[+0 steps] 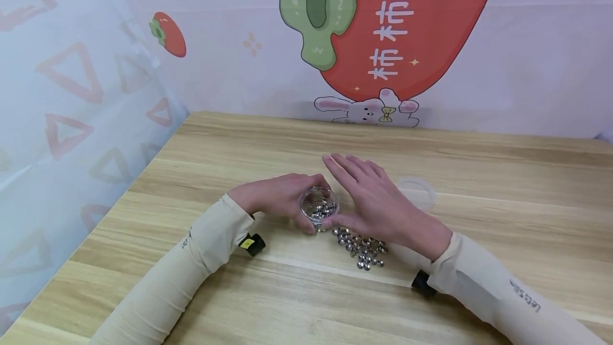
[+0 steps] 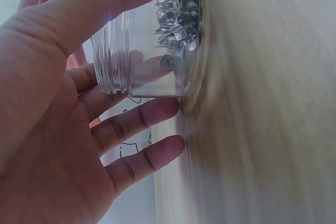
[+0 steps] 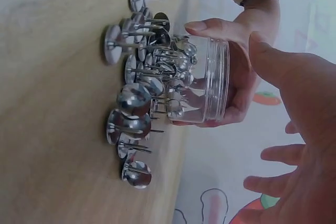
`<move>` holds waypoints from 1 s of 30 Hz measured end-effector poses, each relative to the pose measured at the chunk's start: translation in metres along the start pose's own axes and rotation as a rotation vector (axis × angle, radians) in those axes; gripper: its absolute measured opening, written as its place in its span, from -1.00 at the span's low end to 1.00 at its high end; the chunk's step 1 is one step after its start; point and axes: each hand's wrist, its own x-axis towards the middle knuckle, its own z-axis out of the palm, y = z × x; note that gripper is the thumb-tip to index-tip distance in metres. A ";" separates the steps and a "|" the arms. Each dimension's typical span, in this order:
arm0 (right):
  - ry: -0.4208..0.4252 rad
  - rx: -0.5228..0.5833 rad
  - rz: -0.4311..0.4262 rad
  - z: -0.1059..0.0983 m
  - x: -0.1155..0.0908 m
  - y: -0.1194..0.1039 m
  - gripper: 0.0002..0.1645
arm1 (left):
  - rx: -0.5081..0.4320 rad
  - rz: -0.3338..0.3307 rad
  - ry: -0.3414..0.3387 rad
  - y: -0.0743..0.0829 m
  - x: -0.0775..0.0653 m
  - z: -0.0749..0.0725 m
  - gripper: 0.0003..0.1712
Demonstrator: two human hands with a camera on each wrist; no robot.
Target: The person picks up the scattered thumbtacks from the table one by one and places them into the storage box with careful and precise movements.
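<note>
My left hand (image 1: 283, 194) holds a clear screw-neck jar (image 1: 307, 202) upright on the table, thumb on the near side and fingers round the far side. Inside the jar are several silver thumbtacks (image 2: 178, 22), gathered at the bottom. Beside it, to the right, lies a loose pile of round-headed thumbtacks (image 1: 364, 249), many with their pins pointing up in the right wrist view. My right hand (image 1: 371, 198) hovers over the jar's right side and the pile, its fingers extended and nothing visible in its grasp.
A translucent round lid (image 1: 426, 194) lies on the wooden table (image 1: 287, 302) behind the right hand, partly hidden by it. A printed cloth (image 1: 230, 68) hangs along the table's back edge, and another patterned cloth (image 1: 62, 174) is at the left.
</note>
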 end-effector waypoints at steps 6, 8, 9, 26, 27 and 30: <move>-0.143 -0.002 0.068 -0.016 -0.001 0.003 0.22 | -0.011 0.000 0.005 0.000 0.000 0.000 -0.14; -0.207 0.003 0.104 -0.023 -0.003 0.005 0.21 | -0.017 -0.003 0.007 0.000 0.000 0.000 -0.14; -0.236 0.004 0.118 -0.026 -0.004 0.006 0.20 | -0.020 -0.005 0.007 0.000 0.000 0.000 -0.14; -0.408 0.004 0.134 -0.038 -0.006 0.008 -0.71 | -0.010 -0.035 0.008 0.000 0.000 0.001 -0.14; -0.415 0.003 0.133 -0.037 -0.006 0.008 -0.78 | -0.010 -0.035 0.008 0.000 0.000 0.001 -0.14; -0.427 0.006 0.124 -0.035 -0.008 0.008 -0.93 | -0.008 -0.036 0.008 0.000 0.000 0.001 -0.14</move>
